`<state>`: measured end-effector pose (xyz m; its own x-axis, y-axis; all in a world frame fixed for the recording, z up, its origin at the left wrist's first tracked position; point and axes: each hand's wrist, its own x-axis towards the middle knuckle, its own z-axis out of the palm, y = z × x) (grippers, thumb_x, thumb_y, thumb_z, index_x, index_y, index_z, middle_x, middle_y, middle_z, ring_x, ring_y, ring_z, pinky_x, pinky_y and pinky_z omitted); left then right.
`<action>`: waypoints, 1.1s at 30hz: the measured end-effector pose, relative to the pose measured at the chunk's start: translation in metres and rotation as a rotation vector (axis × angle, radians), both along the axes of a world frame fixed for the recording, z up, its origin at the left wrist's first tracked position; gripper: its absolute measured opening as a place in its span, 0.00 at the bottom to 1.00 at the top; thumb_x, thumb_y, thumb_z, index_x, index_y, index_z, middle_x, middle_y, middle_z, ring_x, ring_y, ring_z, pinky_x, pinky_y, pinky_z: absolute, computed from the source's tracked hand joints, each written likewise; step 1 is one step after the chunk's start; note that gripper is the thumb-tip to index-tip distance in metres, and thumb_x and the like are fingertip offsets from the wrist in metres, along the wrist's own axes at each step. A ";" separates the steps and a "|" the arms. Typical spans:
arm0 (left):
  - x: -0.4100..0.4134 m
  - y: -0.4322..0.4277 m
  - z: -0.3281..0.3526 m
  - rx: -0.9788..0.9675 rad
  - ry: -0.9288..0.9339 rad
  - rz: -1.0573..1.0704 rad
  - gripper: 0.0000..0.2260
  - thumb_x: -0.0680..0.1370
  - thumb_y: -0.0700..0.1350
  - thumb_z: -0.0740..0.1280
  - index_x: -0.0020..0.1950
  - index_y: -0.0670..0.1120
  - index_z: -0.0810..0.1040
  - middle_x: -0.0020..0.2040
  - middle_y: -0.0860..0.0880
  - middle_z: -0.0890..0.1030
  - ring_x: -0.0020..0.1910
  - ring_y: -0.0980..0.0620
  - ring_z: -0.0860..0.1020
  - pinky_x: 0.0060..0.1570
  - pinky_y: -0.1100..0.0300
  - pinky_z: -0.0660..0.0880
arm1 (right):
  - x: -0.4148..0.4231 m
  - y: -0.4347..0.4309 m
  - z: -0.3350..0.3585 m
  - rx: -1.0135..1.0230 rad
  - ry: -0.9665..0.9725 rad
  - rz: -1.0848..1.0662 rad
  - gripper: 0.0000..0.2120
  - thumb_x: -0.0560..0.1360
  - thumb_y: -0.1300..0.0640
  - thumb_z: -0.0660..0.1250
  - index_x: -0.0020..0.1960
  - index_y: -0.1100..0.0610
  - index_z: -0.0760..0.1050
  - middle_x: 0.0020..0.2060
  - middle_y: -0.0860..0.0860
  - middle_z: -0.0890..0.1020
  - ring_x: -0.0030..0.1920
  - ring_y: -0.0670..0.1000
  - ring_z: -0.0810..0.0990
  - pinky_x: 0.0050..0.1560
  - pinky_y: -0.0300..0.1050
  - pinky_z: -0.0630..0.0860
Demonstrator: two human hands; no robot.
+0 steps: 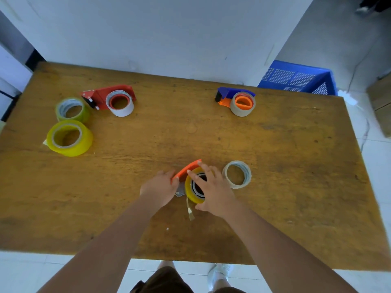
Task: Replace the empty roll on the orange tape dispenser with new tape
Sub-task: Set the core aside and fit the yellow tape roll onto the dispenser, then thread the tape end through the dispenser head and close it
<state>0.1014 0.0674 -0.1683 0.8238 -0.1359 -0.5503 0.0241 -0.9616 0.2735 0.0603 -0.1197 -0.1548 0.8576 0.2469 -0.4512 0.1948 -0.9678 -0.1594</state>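
Head view: orange tape dispenser [187, 169] near the front middle of the wooden surface [275, 166], clasped at its left end by the left hand [161, 188], grip closed around the frame. Right hand [213, 192] spread over a yellow tape roll [191, 190], fingers clenched on its rim, pressing it onto the dispenser's hub. Loose tape tail [190, 210] dangling toward the front edge, not yet threaded past the blade, as far as can be judged. Bare roll core [237, 174] just right of the right hand, apparently the emptied one, so removal looks done; seating and threading probably left.

Farther back: red dispenser [110, 98] and blue dispenser [236, 100], both loaded; two yellowish spare rolls [69, 125] at left.

Faint print inside the cores, too small to read; no brand legible.
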 end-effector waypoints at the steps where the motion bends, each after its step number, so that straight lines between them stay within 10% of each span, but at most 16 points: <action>1: 0.001 -0.002 0.002 0.015 -0.040 -0.001 0.22 0.81 0.57 0.47 0.70 0.52 0.69 0.59 0.45 0.75 0.51 0.44 0.78 0.44 0.51 0.75 | -0.004 0.000 -0.004 0.018 -0.009 -0.040 0.53 0.66 0.38 0.75 0.76 0.39 0.40 0.77 0.51 0.42 0.75 0.60 0.45 0.69 0.65 0.63; 7: -0.009 -0.002 0.020 -0.102 -0.165 0.343 0.25 0.80 0.60 0.51 0.75 0.51 0.60 0.69 0.44 0.68 0.53 0.43 0.77 0.38 0.54 0.70 | -0.012 -0.004 -0.008 0.066 -0.037 -0.229 0.51 0.64 0.29 0.69 0.77 0.42 0.46 0.77 0.53 0.50 0.75 0.58 0.49 0.71 0.60 0.61; 11: -0.074 -0.014 0.022 -0.360 -0.047 0.675 0.15 0.76 0.55 0.65 0.58 0.53 0.65 0.53 0.49 0.76 0.42 0.53 0.76 0.39 0.51 0.78 | -0.013 0.001 -0.005 0.041 -0.050 -0.261 0.52 0.64 0.29 0.69 0.77 0.44 0.46 0.77 0.54 0.51 0.75 0.59 0.50 0.70 0.60 0.62; 18: -0.087 -0.014 0.006 -0.178 -0.140 0.499 0.03 0.77 0.51 0.65 0.50 0.57 0.72 0.51 0.53 0.75 0.39 0.56 0.76 0.37 0.58 0.79 | -0.012 0.001 -0.003 0.036 -0.028 -0.263 0.51 0.65 0.29 0.69 0.77 0.44 0.46 0.77 0.54 0.49 0.75 0.59 0.49 0.70 0.60 0.63; 23: -0.062 -0.003 0.000 -0.289 -0.090 0.704 0.23 0.71 0.48 0.74 0.62 0.53 0.68 0.56 0.54 0.75 0.48 0.51 0.77 0.43 0.53 0.77 | -0.012 0.001 -0.003 0.052 -0.029 -0.272 0.51 0.64 0.30 0.70 0.76 0.43 0.46 0.77 0.53 0.50 0.75 0.58 0.49 0.69 0.60 0.63; 25: -0.059 -0.002 -0.004 -0.260 -0.031 0.597 0.16 0.74 0.49 0.71 0.60 0.53 0.75 0.52 0.54 0.81 0.45 0.53 0.77 0.42 0.55 0.76 | -0.012 0.001 -0.004 0.049 -0.032 -0.273 0.51 0.64 0.30 0.70 0.76 0.43 0.46 0.77 0.53 0.50 0.75 0.58 0.49 0.69 0.60 0.63; 33: -0.063 0.001 0.010 -0.219 -0.522 0.176 0.05 0.75 0.46 0.70 0.48 0.54 0.85 0.45 0.55 0.82 0.43 0.53 0.77 0.40 0.53 0.75 | -0.015 0.002 -0.006 0.048 -0.076 -0.277 0.50 0.64 0.30 0.70 0.76 0.43 0.47 0.76 0.54 0.51 0.75 0.58 0.51 0.68 0.60 0.65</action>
<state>0.0384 0.0684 -0.1587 0.9985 -0.0375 -0.0404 -0.0133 -0.8751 0.4837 0.0453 -0.1180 -0.1610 0.9262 0.0182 -0.3766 -0.0625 -0.9776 -0.2010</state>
